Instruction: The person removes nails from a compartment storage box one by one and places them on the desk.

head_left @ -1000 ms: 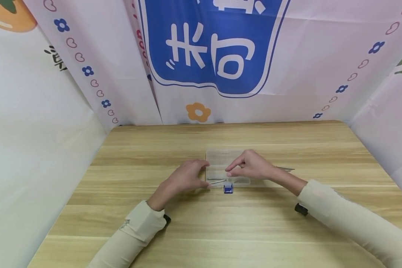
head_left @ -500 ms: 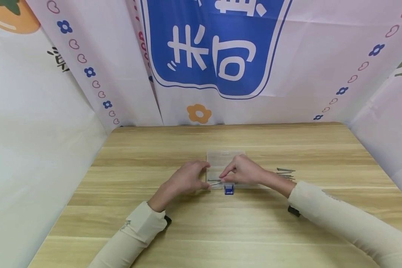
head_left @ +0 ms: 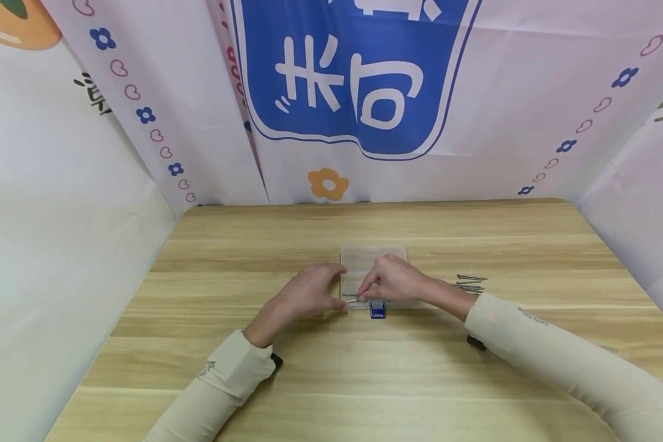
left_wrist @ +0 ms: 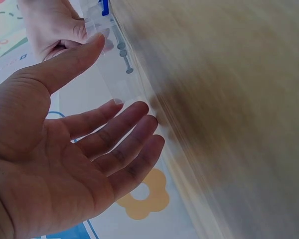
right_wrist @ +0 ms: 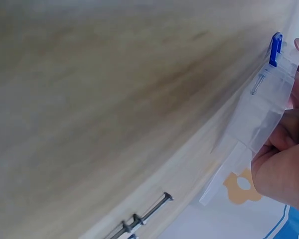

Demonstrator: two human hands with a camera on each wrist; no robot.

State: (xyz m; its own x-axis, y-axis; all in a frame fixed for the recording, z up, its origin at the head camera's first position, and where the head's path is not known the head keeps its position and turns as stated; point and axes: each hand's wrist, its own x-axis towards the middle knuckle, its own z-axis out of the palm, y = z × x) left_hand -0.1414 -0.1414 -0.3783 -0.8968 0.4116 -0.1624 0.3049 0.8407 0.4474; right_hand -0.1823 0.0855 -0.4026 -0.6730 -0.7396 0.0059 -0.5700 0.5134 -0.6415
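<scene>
A clear plastic box with a blue latch lies on the table, and a few metal nails show through its near side. My left hand is at the box's left side, thumb by the near corner and fingers spread loosely along the edge. Over the box, my right hand has its thumb and forefinger together at a nail in the near left part. Its fingertips partly hide that nail. The right wrist view shows the curled right hand behind the clear box.
Several loose nails lie on the wooden table to the right of the box, beyond the right forearm. A printed cloth hangs behind the table's far edge, with more cloth at both sides.
My right hand has moved left and slightly nearer over the box, its fingertips coming to the nail. The loose nails at the right show more fully. My left hand stays put.
</scene>
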